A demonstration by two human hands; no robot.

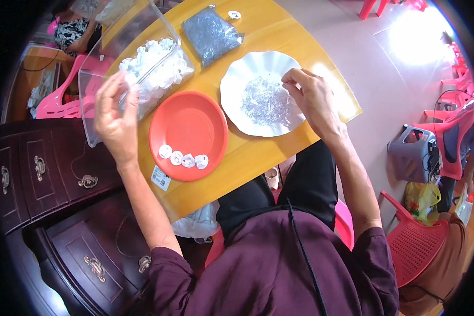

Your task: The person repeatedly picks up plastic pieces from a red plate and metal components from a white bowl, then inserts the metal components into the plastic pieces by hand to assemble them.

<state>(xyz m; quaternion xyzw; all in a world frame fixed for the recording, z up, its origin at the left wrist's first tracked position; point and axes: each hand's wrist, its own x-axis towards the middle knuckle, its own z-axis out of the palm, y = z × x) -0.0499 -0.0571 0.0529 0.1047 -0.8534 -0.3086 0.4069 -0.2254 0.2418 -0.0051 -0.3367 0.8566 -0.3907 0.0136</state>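
Note:
My left hand (116, 116) is at the near edge of a clear plastic bin (89, 131), its thumb and fingers apart. Small white plastic pieces (160, 63) are heaped inside the bin. Over the right rim of a white scalloped plate (237, 116), my right hand (316, 100) has its fingertips pinched together; whatever they hold is too small to make out. A pile of thin, clear plastic bits (266, 100) covers the middle of that plate. Between my hands, an orange-red plate (189, 124) carries several round white pieces (188, 160) in a row along its near edge.
On the yellow wooden table (279, 31) lie a grey plastic packet (210, 34), a round white piece (234, 15) and a printed label (160, 178). Dark drawers (52, 163) stand at left. Pink chairs (416, 242) and a grey stool (416, 150) are at right. Another person sits at upper left.

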